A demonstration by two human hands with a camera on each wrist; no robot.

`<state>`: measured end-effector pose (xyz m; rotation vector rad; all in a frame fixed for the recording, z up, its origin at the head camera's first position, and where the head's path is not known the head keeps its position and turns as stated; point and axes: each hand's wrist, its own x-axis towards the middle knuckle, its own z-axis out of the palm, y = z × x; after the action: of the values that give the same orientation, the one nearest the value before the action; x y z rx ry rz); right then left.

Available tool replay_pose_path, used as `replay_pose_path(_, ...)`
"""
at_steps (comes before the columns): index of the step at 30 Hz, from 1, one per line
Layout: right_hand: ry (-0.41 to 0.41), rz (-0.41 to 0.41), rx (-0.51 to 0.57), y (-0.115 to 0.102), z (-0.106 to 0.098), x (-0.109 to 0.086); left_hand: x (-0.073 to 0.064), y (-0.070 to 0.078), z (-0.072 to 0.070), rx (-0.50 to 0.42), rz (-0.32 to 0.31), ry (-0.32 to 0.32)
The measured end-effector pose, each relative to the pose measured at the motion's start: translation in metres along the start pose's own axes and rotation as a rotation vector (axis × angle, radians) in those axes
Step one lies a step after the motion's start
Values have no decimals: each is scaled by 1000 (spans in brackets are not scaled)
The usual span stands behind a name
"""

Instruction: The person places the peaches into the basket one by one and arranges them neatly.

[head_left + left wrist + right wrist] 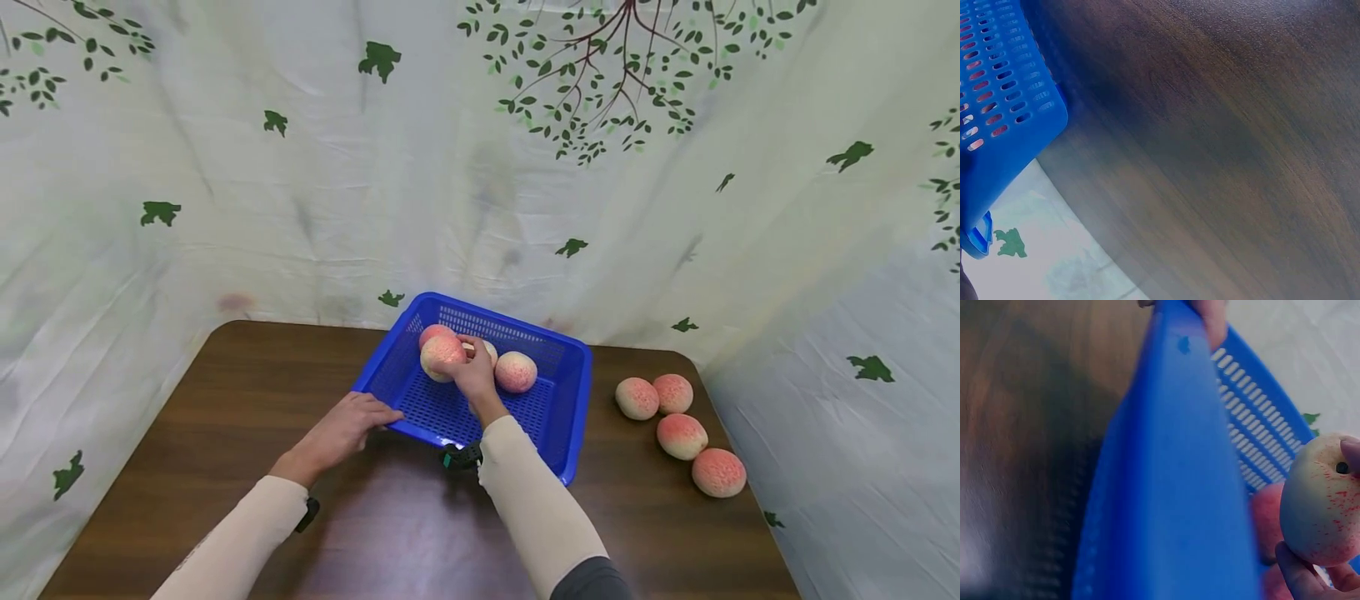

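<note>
A blue plastic basket (551, 350) with slotted walls sits on the table, turned at an angle. My left hand (358, 423) grips its rim at the near left corner, with fingers on both sides of the rim in the right wrist view. Inside the basket, my right hand (474, 371) holds a pink and cream peach (1319, 500) between thumb and fingers. Behind this held peach lies another peach (435, 332). Partly covered by the right hand is a further peach (492, 353), and to its right rests a peach (516, 372).
Several more peaches (682, 437) lie in a loose group on the right side of the brown wooden table (247, 392). A pale cloth with leaf prints (450, 192) hangs behind the table and along its sides.
</note>
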<state>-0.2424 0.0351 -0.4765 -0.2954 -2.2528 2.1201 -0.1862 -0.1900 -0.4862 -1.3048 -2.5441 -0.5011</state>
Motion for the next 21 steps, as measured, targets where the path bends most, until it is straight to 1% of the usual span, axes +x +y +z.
replay_pose_path(2,9,13,3,4,6,0,0,1,0,-4,-14,-16)
replay_pose_path(5,20,31,19,9,14,0,-1,1,0,-4,-23,-22)
replay_pose_path(10,20,66,31,14,24,-1,-1,0,0,-7,6,7)
replay_pose_path(17,42,149,-26,20,32,-5,-1,-1,0,-2,14,9)
replay_pose_path(21,64,153,-21,23,39,-5,-2,-2,0,5,28,24)
